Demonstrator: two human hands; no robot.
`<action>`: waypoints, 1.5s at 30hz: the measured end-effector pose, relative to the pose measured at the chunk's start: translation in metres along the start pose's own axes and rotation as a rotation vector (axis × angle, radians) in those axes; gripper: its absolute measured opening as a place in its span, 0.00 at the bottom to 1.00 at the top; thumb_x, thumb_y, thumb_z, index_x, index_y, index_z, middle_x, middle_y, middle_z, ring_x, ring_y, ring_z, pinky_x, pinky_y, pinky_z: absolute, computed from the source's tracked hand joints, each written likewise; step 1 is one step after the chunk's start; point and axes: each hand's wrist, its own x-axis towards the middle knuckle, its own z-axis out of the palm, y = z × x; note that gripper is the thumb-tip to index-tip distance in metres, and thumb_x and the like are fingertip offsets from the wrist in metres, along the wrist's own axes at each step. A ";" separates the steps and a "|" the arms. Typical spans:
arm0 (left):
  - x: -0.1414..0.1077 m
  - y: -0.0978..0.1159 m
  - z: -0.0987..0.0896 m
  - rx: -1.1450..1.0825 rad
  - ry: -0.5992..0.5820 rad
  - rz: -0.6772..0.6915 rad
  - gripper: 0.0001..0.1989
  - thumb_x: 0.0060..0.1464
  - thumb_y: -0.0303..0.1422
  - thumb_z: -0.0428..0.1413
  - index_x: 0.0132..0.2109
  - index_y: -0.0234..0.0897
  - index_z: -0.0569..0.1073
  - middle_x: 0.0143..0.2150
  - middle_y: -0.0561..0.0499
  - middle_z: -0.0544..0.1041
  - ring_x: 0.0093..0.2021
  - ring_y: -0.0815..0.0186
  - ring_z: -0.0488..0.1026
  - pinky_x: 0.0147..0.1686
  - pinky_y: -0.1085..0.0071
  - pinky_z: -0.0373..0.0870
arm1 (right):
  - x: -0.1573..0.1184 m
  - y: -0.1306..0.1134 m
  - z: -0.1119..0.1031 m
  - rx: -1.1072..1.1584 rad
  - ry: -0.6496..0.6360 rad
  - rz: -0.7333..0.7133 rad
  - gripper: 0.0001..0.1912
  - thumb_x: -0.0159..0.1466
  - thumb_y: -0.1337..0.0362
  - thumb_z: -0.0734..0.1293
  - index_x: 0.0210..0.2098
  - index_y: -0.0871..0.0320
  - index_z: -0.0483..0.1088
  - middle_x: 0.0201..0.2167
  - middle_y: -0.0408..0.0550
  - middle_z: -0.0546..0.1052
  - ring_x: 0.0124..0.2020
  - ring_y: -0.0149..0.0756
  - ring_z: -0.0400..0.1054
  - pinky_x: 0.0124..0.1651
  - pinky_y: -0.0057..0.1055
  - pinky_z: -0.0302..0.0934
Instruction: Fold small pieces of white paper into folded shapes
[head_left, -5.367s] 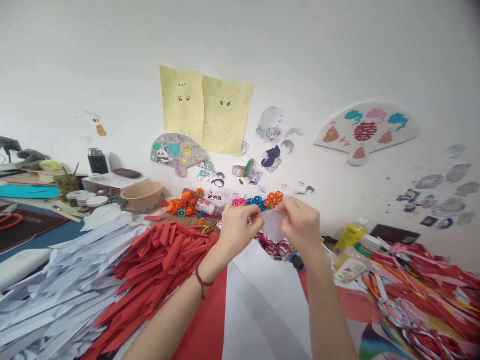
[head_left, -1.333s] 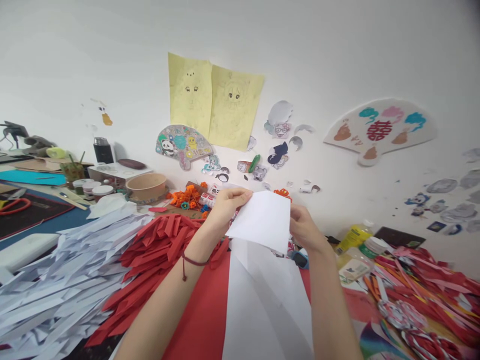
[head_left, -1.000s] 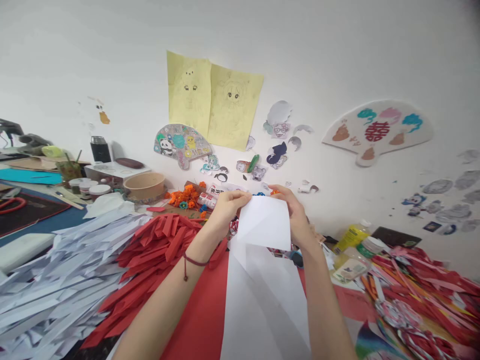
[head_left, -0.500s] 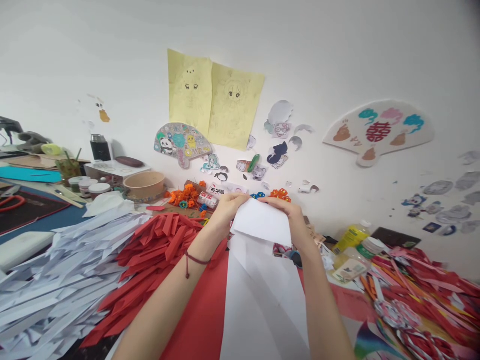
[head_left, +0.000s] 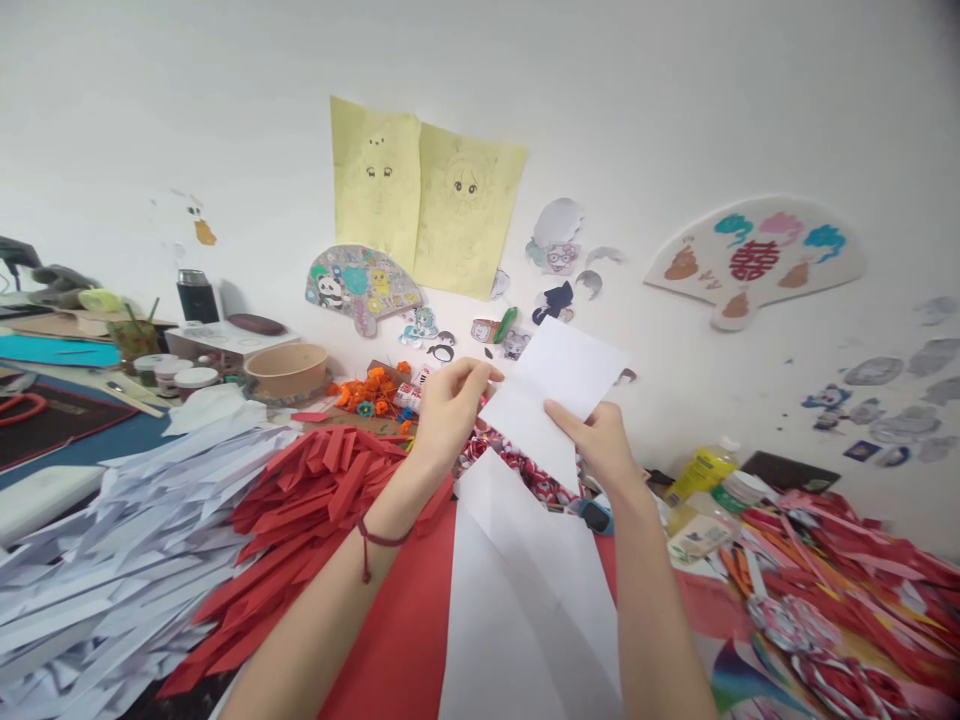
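A sheet of white paper [head_left: 566, 370] with a crease across it is tilted up above the table. My right hand [head_left: 600, 440] grips its lower right part, thumb on the near face and fingers hidden behind. My left hand [head_left: 454, 400] is just beside the sheet's left edge, fingers loosely bent and apart, seemingly holding nothing. Below both hands lies a larger white sheet [head_left: 532, 600] over red paper [head_left: 397, 620]. Left of my left forearm are a heap of folded red paper strips [head_left: 322, 490] and a heap of white paper strips [head_left: 157, 550].
Orange paper flowers [head_left: 375, 390] and a round tan bowl [head_left: 286, 370] stand at the back left. Bottles [head_left: 701, 475] are at the right, near red and pink ribbons [head_left: 840, 560]. A dark smartwatch [head_left: 596, 515] lies by my right wrist. Red scissors [head_left: 22, 408] are far left.
My left hand has let go of the white paper and moved slightly left. The paper has opened at its crease and turned upward in my right hand.
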 end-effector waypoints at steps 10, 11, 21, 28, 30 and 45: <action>-0.016 0.019 -0.005 0.940 -0.427 0.465 0.06 0.57 0.32 0.54 0.38 0.40 0.76 0.31 0.52 0.73 0.34 0.65 0.69 0.34 0.69 0.60 | 0.000 0.003 -0.011 -0.058 -0.056 0.053 0.24 0.53 0.49 0.72 0.35 0.66 0.77 0.33 0.54 0.81 0.31 0.44 0.73 0.27 0.31 0.66; -0.016 0.018 -0.002 1.044 -0.393 0.533 0.07 0.57 0.31 0.54 0.41 0.40 0.75 0.36 0.50 0.74 0.38 0.63 0.70 0.37 0.67 0.61 | 0.000 0.002 -0.011 -0.039 -0.063 0.048 0.24 0.53 0.49 0.72 0.37 0.65 0.77 0.35 0.54 0.81 0.33 0.45 0.74 0.29 0.32 0.67; -0.017 0.002 0.013 1.255 -0.415 0.790 0.32 0.55 0.39 0.59 0.63 0.43 0.57 0.68 0.47 0.57 0.67 0.59 0.51 0.61 0.59 0.51 | -0.007 -0.011 -0.009 0.126 -0.253 -0.013 0.26 0.55 0.52 0.72 0.49 0.59 0.73 0.46 0.53 0.78 0.44 0.46 0.73 0.40 0.36 0.69; -0.018 -0.002 0.016 1.257 -0.375 0.749 0.31 0.54 0.39 0.59 0.62 0.42 0.59 0.62 0.43 0.65 0.61 0.56 0.61 0.59 0.58 0.51 | -0.011 -0.018 -0.014 0.159 -0.381 0.044 0.18 0.54 0.54 0.73 0.39 0.60 0.76 0.39 0.50 0.80 0.38 0.43 0.73 0.38 0.34 0.68; -0.018 -0.003 0.017 1.260 -0.352 0.740 0.27 0.56 0.39 0.57 0.60 0.41 0.60 0.59 0.44 0.68 0.58 0.56 0.63 0.57 0.58 0.52 | -0.012 -0.018 -0.016 0.151 -0.417 0.046 0.17 0.54 0.55 0.73 0.37 0.61 0.76 0.36 0.49 0.80 0.37 0.42 0.73 0.38 0.35 0.67; -0.014 -0.007 0.012 1.145 -0.239 0.634 0.17 0.62 0.45 0.47 0.45 0.37 0.71 0.35 0.46 0.79 0.39 0.58 0.69 0.46 0.59 0.51 | -0.010 -0.021 -0.016 0.172 -0.262 -0.110 0.13 0.55 0.58 0.74 0.37 0.58 0.76 0.33 0.48 0.78 0.35 0.39 0.71 0.36 0.32 0.65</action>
